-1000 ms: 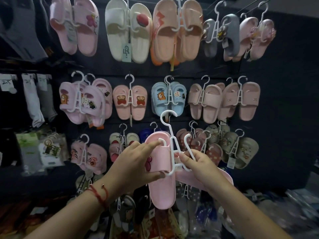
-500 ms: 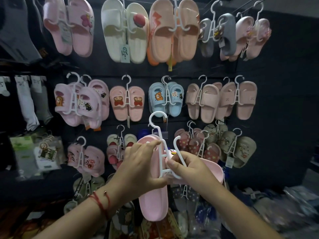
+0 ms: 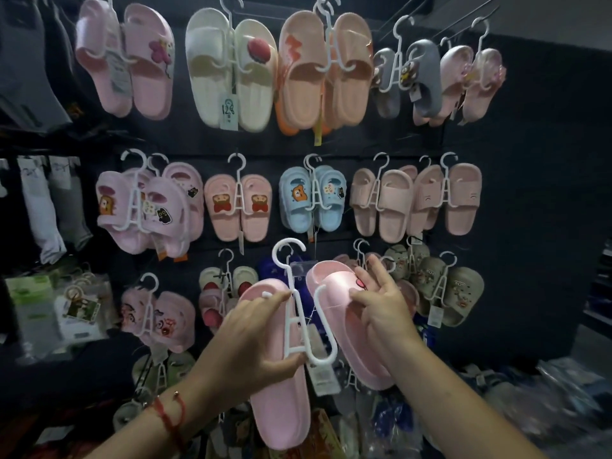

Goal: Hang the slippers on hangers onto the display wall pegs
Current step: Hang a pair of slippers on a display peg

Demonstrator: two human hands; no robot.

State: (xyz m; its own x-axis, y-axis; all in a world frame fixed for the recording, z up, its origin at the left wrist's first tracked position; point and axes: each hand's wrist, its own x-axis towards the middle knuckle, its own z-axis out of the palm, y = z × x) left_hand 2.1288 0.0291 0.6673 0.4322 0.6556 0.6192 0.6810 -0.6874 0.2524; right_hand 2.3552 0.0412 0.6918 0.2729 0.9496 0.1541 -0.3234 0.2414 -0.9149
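The left hand (image 3: pixel 255 339) grips one pink slipper (image 3: pixel 281 409) with the white hanger (image 3: pixel 298 313); the right hand (image 3: pixel 381 309) grasps the second slipper (image 3: pixel 334 286) just beside.

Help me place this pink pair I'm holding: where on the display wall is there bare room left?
Bare dark wall lies right of the beige slides and the olive slippers. A narrower gap sits between the lower-left pink pair and the small cream pair. Behind the white hanger the pairs overlap: crowded.
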